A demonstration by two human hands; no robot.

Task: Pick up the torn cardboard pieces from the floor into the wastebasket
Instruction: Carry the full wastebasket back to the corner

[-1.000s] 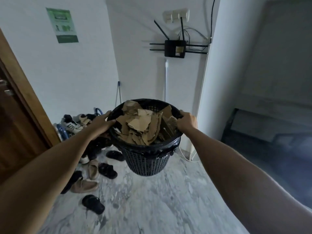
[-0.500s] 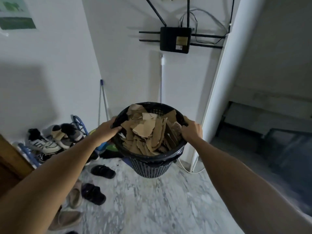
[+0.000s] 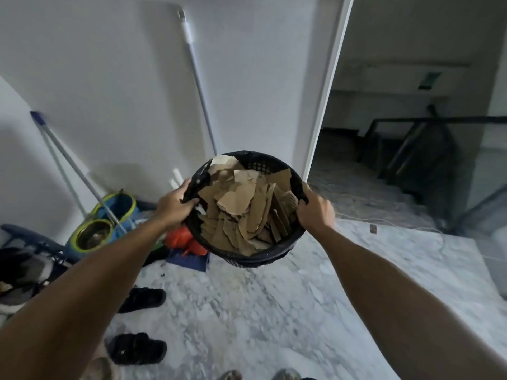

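A black mesh wastebasket (image 3: 258,161) is held up in the air in front of me, above the marble floor. It is filled with several torn brown cardboard pieces (image 3: 241,204). My left hand (image 3: 172,205) grips the left side of its rim, fingers curled over the edge. My right hand (image 3: 315,211) grips the right side of the rim the same way. No loose cardboard shows on the visible floor.
A mop bucket (image 3: 107,220) with mop handles (image 3: 82,174) stands by the left wall, beside red items (image 3: 183,239) and a blue dustpan (image 3: 189,260). Black sandals (image 3: 137,348) and shoes lie at lower left. An open doorway (image 3: 384,160) with stair railing is at right.
I carried the basket forward toward the wall corner, and my view tilted down. The wall router has left the view; the mop bucket now shows. Both hands keep their grip.
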